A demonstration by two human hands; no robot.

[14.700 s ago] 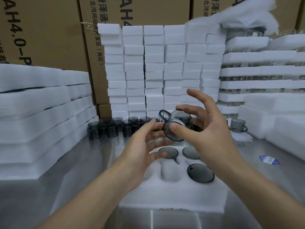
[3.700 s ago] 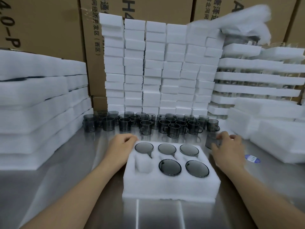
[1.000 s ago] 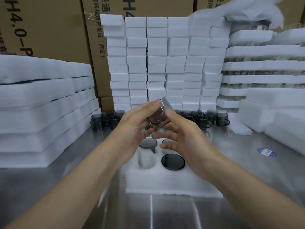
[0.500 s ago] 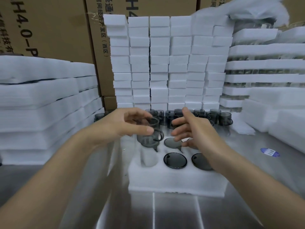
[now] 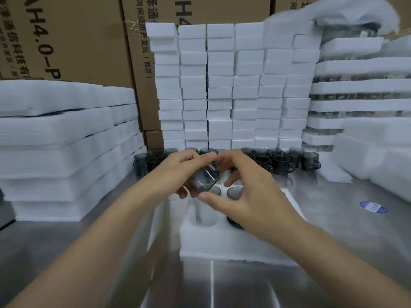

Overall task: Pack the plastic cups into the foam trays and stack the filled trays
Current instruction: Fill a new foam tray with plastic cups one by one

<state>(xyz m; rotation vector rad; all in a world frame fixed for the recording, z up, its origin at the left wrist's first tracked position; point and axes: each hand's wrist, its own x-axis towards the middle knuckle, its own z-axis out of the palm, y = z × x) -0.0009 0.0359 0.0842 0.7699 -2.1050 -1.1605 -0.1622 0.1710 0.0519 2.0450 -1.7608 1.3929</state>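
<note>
A white foam tray (image 5: 222,243) lies on the metal table in front of me. Several of its round holes hold grey cups (image 5: 234,192); the front left hole (image 5: 205,216) is empty. Above the tray's back left I hold one tilted grey plastic cup (image 5: 205,177). My left hand (image 5: 175,172) grips it from the left, and my right hand (image 5: 242,192) touches it from the right, fingers spread over the tray. Loose grey cups (image 5: 280,162) stand in rows behind the tray.
White foam pieces (image 5: 222,85) rise in columns at the back. Foam sheets (image 5: 62,138) are piled at the left. Filled trays (image 5: 355,90) and foam blocks (image 5: 378,156) stand at the right. Cardboard boxes (image 5: 73,41) form the back wall. A blue sticker (image 5: 372,207) lies on the table.
The cup was upright in my left hand half a second ago. Now it is tilted and raised between both hands, and my right hand has closed in on it.
</note>
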